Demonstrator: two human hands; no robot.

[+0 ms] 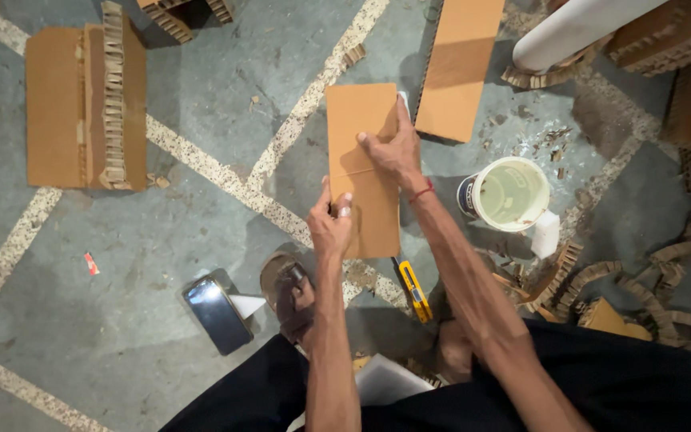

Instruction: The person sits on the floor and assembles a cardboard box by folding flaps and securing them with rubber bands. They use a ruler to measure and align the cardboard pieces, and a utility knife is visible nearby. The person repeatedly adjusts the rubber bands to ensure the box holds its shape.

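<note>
Cardboard sheet (363,168): a tall brown rectangle flat on the grey floor (201,104), at the centre of the view, with a thin line across its middle.
Right hand (393,146): pressed palm-down on the sheet's upper half, fingers spread and thumb along its right edge; a red thread circles the wrist.
Left hand (331,224): closed at the sheet's left edge toward 7 o'clock, pinching a small pale object too small to identify.
Knife (414,291): one yellow utility knife on the floor at 5 o'clock, just off the sheet's lower corner.
Phone (217,314): one dark phone, screen up, at 8 o'clock, with a small white scrap beside it.
Bucket (507,194): one round white tub at 3 o'clock holding pale liquid, a dark label on its side, a white block touching its lower rim.
Other cardboard: one plain panel (459,68) at 1 o'clock, close to the sheet; one stack with corrugated strips (85,104) at 10 o'clock, well apart.
Scraps: curled corrugated strips (641,296) heaped at 4 o'clock.
Roll (573,30): one white tube at 2 o'clock.
Foot (288,294): one sandalled foot at 7 o'clock.
</note>
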